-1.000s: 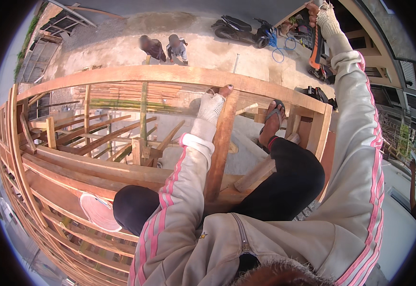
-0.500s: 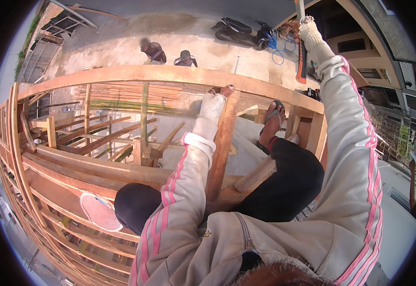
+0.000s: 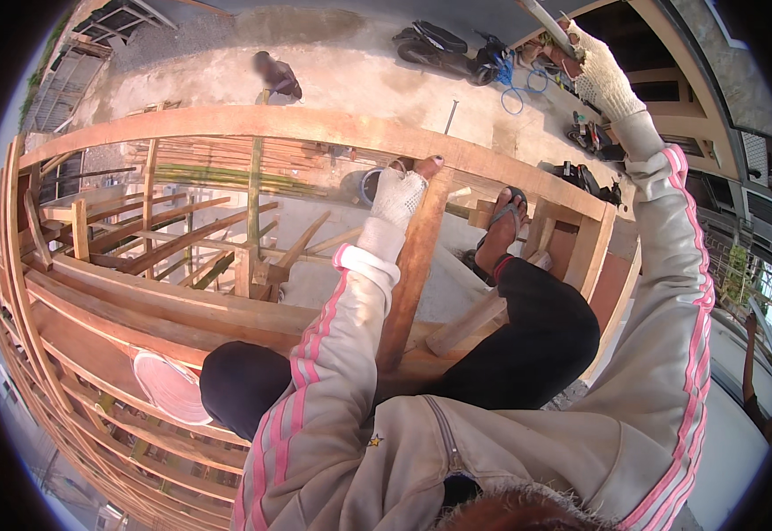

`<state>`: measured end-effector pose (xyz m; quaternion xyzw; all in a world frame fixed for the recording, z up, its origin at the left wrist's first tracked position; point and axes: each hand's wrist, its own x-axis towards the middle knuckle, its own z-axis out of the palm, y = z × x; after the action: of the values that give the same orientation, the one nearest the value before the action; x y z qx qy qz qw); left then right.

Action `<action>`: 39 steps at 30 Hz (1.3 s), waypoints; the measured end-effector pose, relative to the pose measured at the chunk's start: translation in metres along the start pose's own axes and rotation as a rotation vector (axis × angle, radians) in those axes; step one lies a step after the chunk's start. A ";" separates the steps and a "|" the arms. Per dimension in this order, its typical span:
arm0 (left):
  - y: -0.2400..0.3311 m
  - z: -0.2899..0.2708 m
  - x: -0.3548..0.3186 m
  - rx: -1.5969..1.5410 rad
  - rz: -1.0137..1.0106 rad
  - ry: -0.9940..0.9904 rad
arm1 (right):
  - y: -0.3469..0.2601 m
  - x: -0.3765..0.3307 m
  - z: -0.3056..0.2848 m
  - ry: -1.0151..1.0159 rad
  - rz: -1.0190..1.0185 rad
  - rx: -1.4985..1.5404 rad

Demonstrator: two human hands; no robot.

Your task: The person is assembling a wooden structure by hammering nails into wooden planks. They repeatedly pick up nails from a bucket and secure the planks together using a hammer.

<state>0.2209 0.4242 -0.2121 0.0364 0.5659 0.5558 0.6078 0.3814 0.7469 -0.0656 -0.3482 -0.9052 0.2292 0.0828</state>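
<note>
High on a timber roof frame, above a concrete yard point(image 3: 350, 80), the person sat with legs folded on the rafters, one sandalled foot point(image 3: 503, 232) braced on a cross-piece. The left hand point(image 3: 396, 196), in a white knitted glove, was closed around the top of an upright wooden batten point(image 3: 412, 265), its fingers point(image 3: 428, 165) curled over the end where the batten met the long horizontal beam point(image 3: 315, 128). The right hand point(image 3: 600, 75), gloved too, was raised well above and to the right, wrapped tight around the handle of a hammer point(image 3: 545, 18) whose head lay beyond the picture's edge. A nail could not be made out at the joint. The risk, as I judged it, lay in the left fingers being so close to the batten's end: a blow landing slightly off would catch them. A hard miss might also upset the seated balance on narrow timber, with a long drop below. Another person point(image 3: 276, 74) stood in the yard, and parked motorbikes point(image 3: 439, 46) too, so a slipped hammer or a loosened batten could fall among them.
</note>
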 end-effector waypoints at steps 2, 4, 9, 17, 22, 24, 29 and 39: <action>0.003 0.002 -0.003 -0.007 0.016 0.014 | -0.017 -0.042 0.003 -0.108 -0.234 -0.291; 0.008 0.006 -0.010 0.017 0.090 0.059 | -0.041 -0.076 0.008 -0.119 -0.156 -0.607; 0.023 0.009 -0.028 -0.031 0.070 0.048 | -0.080 -0.114 0.035 0.091 0.064 -0.333; 0.011 0.002 -0.011 0.063 -0.029 0.010 | -0.054 -0.094 0.057 0.079 -0.116 -0.483; -0.004 -0.003 0.003 0.106 0.061 0.037 | -0.053 -0.095 0.061 -0.196 0.037 -0.529; -0.004 -0.003 0.002 0.087 -0.003 0.015 | -0.046 -0.096 0.061 -0.116 0.058 -0.549; 0.008 0.004 -0.012 0.141 0.073 0.069 | -0.017 -0.109 0.048 -0.090 0.185 -0.021; 0.012 0.009 -0.016 -0.004 0.081 0.017 | -0.061 -0.146 0.054 -0.376 -0.059 0.015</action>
<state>0.2241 0.4226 -0.1899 0.0535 0.5681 0.5814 0.5800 0.4366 0.5901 -0.0827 -0.2718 -0.9128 0.2945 -0.0784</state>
